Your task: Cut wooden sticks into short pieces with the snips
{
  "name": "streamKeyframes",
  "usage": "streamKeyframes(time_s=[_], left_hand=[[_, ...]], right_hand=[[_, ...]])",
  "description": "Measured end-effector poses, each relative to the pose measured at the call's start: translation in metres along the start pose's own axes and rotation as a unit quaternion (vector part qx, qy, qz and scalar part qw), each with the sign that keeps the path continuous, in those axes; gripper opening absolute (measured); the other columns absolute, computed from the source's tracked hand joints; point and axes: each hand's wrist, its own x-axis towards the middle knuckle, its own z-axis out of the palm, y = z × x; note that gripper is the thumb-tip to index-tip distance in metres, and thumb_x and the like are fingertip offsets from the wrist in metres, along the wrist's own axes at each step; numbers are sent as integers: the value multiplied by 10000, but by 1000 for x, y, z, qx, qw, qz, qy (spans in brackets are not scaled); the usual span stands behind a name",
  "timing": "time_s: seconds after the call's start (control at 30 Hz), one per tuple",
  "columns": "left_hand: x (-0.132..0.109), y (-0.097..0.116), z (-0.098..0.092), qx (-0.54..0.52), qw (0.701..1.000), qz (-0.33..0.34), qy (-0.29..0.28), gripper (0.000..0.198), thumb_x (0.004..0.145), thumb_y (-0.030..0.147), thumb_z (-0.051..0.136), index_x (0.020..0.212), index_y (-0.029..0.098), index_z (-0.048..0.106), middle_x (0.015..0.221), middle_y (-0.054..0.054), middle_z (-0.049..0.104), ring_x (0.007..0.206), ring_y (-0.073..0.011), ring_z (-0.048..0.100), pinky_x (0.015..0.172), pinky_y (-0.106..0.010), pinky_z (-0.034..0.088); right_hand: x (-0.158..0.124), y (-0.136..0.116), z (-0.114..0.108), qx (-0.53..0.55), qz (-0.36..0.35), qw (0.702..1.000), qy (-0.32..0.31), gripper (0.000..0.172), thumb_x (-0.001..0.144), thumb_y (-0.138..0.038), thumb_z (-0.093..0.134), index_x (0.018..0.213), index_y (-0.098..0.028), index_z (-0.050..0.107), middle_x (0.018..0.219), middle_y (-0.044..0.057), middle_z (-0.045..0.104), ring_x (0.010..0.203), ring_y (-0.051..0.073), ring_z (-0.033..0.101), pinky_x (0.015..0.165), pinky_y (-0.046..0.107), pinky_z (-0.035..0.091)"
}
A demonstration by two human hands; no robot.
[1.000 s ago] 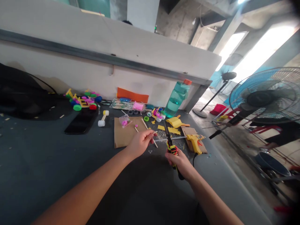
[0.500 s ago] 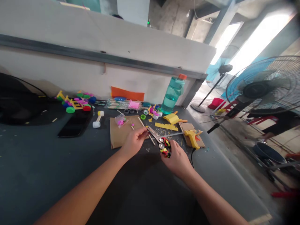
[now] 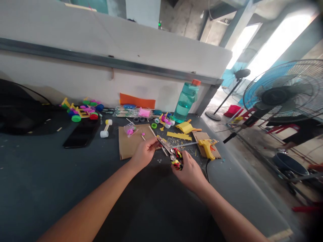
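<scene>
My left hand (image 3: pixel 144 153) is closed in a pinch on a thin wooden stick (image 3: pixel 163 150) above the dark table. My right hand (image 3: pixel 188 170) grips the red, yellow and black handles of a pair of cutters (image 3: pixel 172 154). The metal jaws point left toward the stick and sit right at my left fingertips. A brown cardboard piece (image 3: pixel 131 142) lies just behind my left hand.
A yellow glue gun (image 3: pixel 207 148) rests on cardboard to the right, with yellow cut scraps (image 3: pixel 179 135) behind. A teal water bottle (image 3: pixel 185 102), a black phone (image 3: pixel 80 134), colourful toy pieces (image 3: pixel 82 110) and a white dumbbell-shaped part (image 3: pixel 105 128) lie further back. A fan (image 3: pixel 282 92) stands right.
My right hand has swung the cutters from pointing away to pointing left, bringing the jaws up to the stick in my left hand. The view has shifted slightly.
</scene>
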Motion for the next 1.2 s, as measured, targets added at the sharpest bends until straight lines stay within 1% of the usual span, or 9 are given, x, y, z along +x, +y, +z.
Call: streamKeyframes(time_s=[0.17,0.37,0.5,0.6,0.73,0.8,1.0,1.1,1.2], left_hand=[[-1,1,-1,25,1000,16,0,228,872,205,455,940,170,670,895,-21,706,849,-177,650,751,-269,522],[-2,0,-3,72,997,28,3,228,856,154,466,895,185,688,826,-5,710,753,-160,655,695,-245,519],[-4,-3,-3,97,995,9,6,218,855,171,473,833,191,689,743,-1,700,743,-166,660,666,-234,516],[-6,-6,-2,79,997,-15,0,225,864,193,457,837,189,681,789,-5,707,781,-167,666,688,-233,518],[-5,-6,-2,83,996,-23,-7,247,871,212,434,812,182,672,796,-4,702,798,-163,662,721,-236,518],[-4,-4,-4,93,995,-21,-9,247,870,224,438,818,180,675,792,-5,703,796,-166,659,729,-241,519],[-2,-2,-5,79,997,-2,5,246,875,230,430,919,177,666,902,-25,710,884,-180,651,776,-264,513],[-2,-3,-5,74,997,9,13,240,873,210,436,946,170,661,918,-34,707,885,-178,652,790,-273,513],[-2,-1,-5,92,995,21,18,236,857,174,459,975,184,663,877,-25,712,840,-182,656,770,-286,522]], right_hand=[[-1,-1,0,5,3,1000,-17,230,739,-319,531,895,-202,410,865,53,552,758,201,555,660,281,382],[-1,-1,-1,-36,-2,998,-43,228,730,-297,514,889,-194,387,846,59,556,748,207,560,645,276,359],[-1,-2,-1,-64,5,996,-65,221,726,-285,509,881,-192,381,839,62,568,722,198,564,617,267,333],[0,-2,2,-84,20,994,-72,239,717,-287,527,883,-188,386,837,68,578,712,194,569,600,262,312],[1,-2,5,-88,40,991,-89,196,738,-297,519,857,-195,401,771,52,594,670,192,575,571,259,283],[2,-2,5,-75,41,993,-86,184,740,-291,521,852,-200,407,757,40,598,675,190,578,571,256,279],[3,-1,5,-36,60,997,-30,224,727,-306,544,879,-213,409,845,29,593,749,189,577,602,251,305],[3,-1,5,-27,62,997,-22,215,730,-311,535,867,-216,399,838,26,585,757,195,577,615,258,323],[1,-2,6,-27,43,998,-23,230,718,-305,542,875,-213,400,855,36,587,756,201,576,621,265,334]])
